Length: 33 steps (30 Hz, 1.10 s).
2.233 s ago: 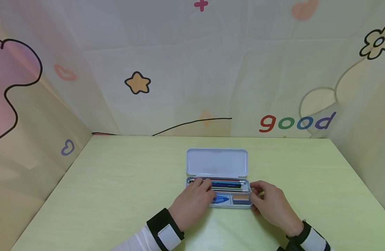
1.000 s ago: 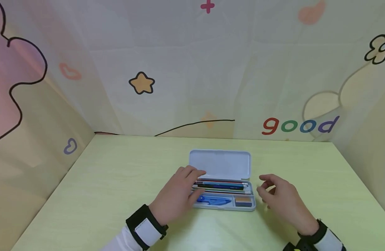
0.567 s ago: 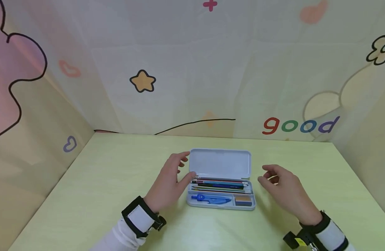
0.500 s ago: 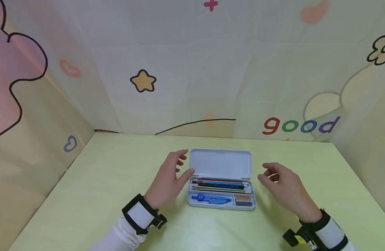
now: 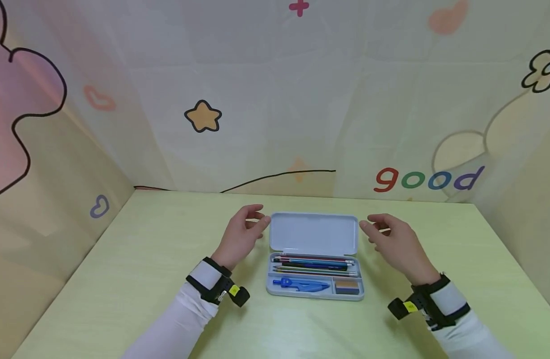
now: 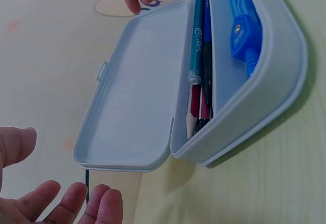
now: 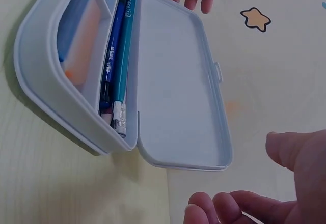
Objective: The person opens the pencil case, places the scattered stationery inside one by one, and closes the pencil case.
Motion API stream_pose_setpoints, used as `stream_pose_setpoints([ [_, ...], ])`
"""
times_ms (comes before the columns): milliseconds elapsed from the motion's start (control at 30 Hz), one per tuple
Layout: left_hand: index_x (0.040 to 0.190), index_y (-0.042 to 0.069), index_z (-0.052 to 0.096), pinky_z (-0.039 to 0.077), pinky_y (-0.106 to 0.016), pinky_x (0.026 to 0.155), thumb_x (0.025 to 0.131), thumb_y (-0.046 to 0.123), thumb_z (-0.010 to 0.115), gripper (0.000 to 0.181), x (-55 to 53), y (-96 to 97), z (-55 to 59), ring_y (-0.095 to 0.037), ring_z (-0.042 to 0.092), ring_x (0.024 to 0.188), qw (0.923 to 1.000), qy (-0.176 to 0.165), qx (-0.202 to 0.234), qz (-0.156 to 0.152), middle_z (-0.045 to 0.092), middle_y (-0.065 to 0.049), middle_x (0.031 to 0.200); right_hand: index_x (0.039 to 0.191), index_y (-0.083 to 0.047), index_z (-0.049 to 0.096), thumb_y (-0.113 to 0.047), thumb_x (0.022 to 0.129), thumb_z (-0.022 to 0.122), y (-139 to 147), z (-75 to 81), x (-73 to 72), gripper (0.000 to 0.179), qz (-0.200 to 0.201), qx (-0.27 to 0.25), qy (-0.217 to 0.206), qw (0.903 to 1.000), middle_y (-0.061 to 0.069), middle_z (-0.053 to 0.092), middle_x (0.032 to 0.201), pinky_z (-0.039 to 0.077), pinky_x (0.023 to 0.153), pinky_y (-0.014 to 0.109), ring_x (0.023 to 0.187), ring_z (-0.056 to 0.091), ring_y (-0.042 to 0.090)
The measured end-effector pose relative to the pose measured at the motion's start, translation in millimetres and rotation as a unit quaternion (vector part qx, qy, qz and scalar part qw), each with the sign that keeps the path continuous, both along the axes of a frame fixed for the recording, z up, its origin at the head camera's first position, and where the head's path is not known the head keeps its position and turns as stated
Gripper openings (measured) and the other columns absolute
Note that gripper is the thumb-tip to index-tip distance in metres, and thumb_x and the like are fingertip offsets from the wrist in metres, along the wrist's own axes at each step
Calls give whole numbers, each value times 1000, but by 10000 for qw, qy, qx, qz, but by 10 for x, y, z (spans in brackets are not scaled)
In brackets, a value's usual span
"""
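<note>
A pale blue pencil case [image 5: 315, 295] lies on the table with its lid [image 5: 314, 233] raised at the back. Several pencils and pens [image 5: 317, 264] fill its long compartment. In front of them sit a blue compass [image 5: 302, 284] and, in the small right compartment, an eraser [image 5: 346, 287]. My left hand [image 5: 240, 237] is beside the lid's left edge, fingers loosely bent, thumb near the corner. On the other side, my right hand [image 5: 398, 244] has its thumb and forefinger close to the lid's right edge. Both wrist views show the fingers around the lid's sides with nothing held.
The light green table [image 5: 145, 259] extends around the case. A printed cloth [image 5: 275, 99] with a star and the word "good" hangs behind it and along both sides. Each wrist wears a black strap with a small camera [image 5: 239, 295].
My left hand has left the pencils in the case and moved to the lid's left side. My right hand has moved from the case's right end up to the lid's right edge.
</note>
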<state>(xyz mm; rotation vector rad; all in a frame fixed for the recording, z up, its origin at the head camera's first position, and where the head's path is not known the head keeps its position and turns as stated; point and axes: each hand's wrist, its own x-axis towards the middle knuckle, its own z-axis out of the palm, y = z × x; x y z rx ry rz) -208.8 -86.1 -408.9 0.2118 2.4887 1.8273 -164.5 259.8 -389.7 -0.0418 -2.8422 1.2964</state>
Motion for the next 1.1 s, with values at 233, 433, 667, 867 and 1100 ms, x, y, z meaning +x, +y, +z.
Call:
stream_pose_setpoints([
  [233, 144, 0, 59, 61, -44, 93, 109, 24, 64, 43, -136, 46, -116, -34, 71, 107, 9976, -399, 555, 62, 66, -17, 126, 151, 1, 52, -69, 103, 50, -3, -147, -190, 85, -181, -714, -434, 9963, 24, 62, 133, 61, 84, 34, 107, 68, 34],
  [433, 141, -1, 62, 60, -48, 95, 110, 20, 61, 37, -165, 59, -180, -28, 72, 101, 9946, -586, 861, -8, 68, -16, 125, 151, -1, 54, -67, 104, 52, -13, -253, -248, 81, -242, -981, -531, 9935, 23, 63, 135, 60, 83, 29, 107, 70, 33],
  [667, 135, 2, 67, 59, -51, 96, 109, 13, 61, 28, -164, 61, -209, -27, 71, 99, 9924, -590, 1077, -40, 69, -16, 122, 149, -2, 57, -50, 108, 58, -22, -314, -231, 63, -123, -1124, -408, 9927, 22, 63, 132, 60, 80, 28, 101, 69, 32],
  [867, 134, 3, 69, 61, -47, 93, 108, 8, 62, 27, -180, 65, -226, -27, 71, 97, 9936, -552, 980, -71, 69, -14, 121, 148, -2, 58, -40, 110, 58, -22, -340, -212, 54, -18, -1259, -250, 9917, 23, 63, 130, 62, 76, 29, 98, 68, 33],
  [1100, 133, 2, 69, 61, -46, 92, 107, 7, 63, 27, -188, 69, -242, -26, 71, 95, 9939, -564, 946, -1, 69, -14, 120, 148, -1, 58, -37, 112, 57, -52, -377, -221, 51, -9, -1335, -83, 9910, 23, 64, 128, 62, 73, 28, 95, 68, 32],
])
